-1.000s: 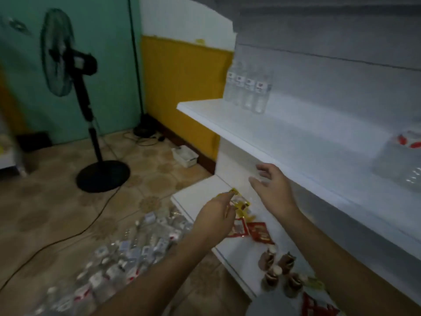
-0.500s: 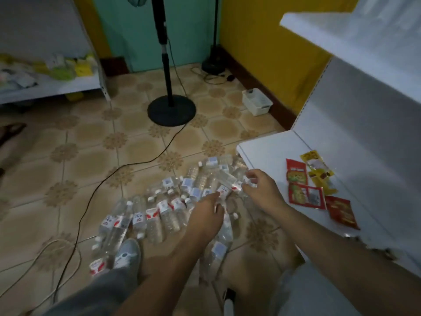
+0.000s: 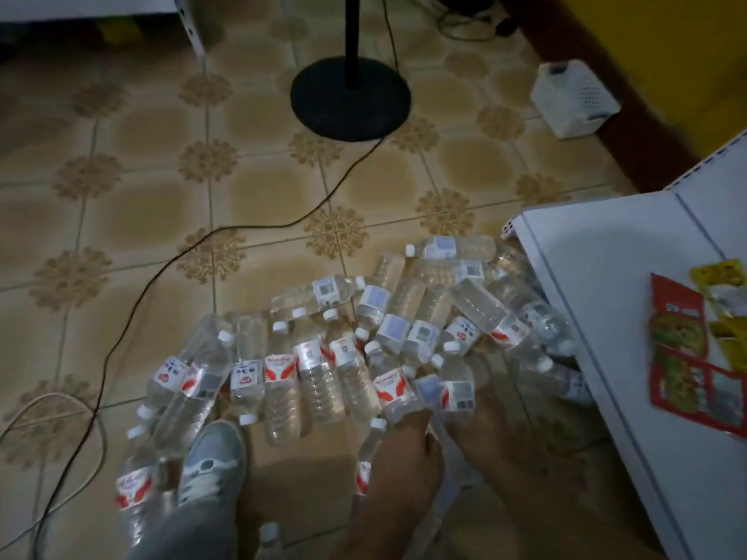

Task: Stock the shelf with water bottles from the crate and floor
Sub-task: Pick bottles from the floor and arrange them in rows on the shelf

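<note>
I see clear water bottles (image 3: 323,369) with red-and-white labels lying jumbled on the floor, seemingly touching the white shelf's (image 3: 598,276) edge.

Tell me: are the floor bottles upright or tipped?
Tipped. The bottles lie on their sides in a pile on the tiles, caps pointing various ways.

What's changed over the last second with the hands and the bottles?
Both hands left the lower shelf and dropped to the bottle pile on the floor. The left hand and right hand now reach into its near edge; whether they grip yet is unclear. Snack packets, fan base and basket stayed put.
</note>
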{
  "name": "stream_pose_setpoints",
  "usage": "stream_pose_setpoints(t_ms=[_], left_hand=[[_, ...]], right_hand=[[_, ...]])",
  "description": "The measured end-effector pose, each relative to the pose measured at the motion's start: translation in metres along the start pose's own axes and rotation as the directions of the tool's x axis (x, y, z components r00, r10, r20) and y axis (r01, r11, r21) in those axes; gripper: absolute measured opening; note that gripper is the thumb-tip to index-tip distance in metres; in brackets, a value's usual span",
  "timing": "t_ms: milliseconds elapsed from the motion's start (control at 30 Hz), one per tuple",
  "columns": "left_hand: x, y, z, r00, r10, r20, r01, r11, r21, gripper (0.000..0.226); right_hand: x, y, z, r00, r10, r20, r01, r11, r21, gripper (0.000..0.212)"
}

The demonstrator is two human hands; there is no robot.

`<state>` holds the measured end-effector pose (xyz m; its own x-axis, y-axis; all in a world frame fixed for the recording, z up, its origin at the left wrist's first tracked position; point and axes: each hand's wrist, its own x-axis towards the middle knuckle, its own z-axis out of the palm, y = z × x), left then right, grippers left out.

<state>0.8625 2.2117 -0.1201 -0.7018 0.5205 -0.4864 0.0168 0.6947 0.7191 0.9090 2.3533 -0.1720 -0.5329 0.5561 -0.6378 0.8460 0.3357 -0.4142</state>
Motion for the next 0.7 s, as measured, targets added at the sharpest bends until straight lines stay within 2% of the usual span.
stream_pose_setpoints(t_ms=[133,233,267,333,400,467,533,600,700], left_hand=[[0.029,-0.018,0.008,0.998,-0.063,0.031,0.061,0.997,0.038,0.034],[0.033,-0.024,0.012,0.997,-0.06,0.053,0.058,0.997,0.044,0.035],[0.032,-0.022,0.012,0.996,-0.067,0.062,0.065,0.997,0.038,0.034],[0.028,-0.011,0.008,0.997,-0.056,0.059,0.055,0.998,0.012,0.032],[0.022,0.008,0.002,0.996,-0.055,0.072,0.057,0.998,-0.023,0.034],[0.015,0.035,-0.004,0.996,-0.054,0.066,0.06,0.994,-0.093,0.044],[0.006,0.073,-0.012,0.999,-0.036,0.025,0.04,0.978,-0.205,0.037],[-0.007,0.116,-0.019,1.0,-0.024,-0.004,0.022,0.946,-0.324,0.025],[-0.04,0.186,-0.03,1.0,0.017,-0.014,-0.021,0.89,-0.455,0.023]], right_hand=[[0.025,0.013,0.028,0.996,0.07,-0.052,-0.068,0.997,0.038,0.055],[0.035,0.016,0.033,0.985,0.122,-0.118,-0.11,0.988,0.106,0.064],[0.034,0.016,0.029,0.985,0.135,-0.111,-0.118,0.983,0.143,0.061],[0.023,0.012,0.009,0.987,0.139,-0.08,-0.117,0.966,0.229,0.037],[0.005,0.008,-0.017,0.997,0.076,-0.014,-0.068,0.954,0.292,0.019],[-0.02,-0.001,-0.045,1.0,0.008,0.022,-0.015,0.937,0.349,0.018],[-0.043,-0.011,-0.072,0.997,-0.041,-0.06,0.063,0.904,0.424,0.023],[-0.069,-0.021,-0.105,0.986,-0.053,-0.159,0.126,0.86,0.495,0.02],[-0.122,-0.036,-0.169,0.954,-0.141,-0.264,0.263,0.815,0.515,0.037]])
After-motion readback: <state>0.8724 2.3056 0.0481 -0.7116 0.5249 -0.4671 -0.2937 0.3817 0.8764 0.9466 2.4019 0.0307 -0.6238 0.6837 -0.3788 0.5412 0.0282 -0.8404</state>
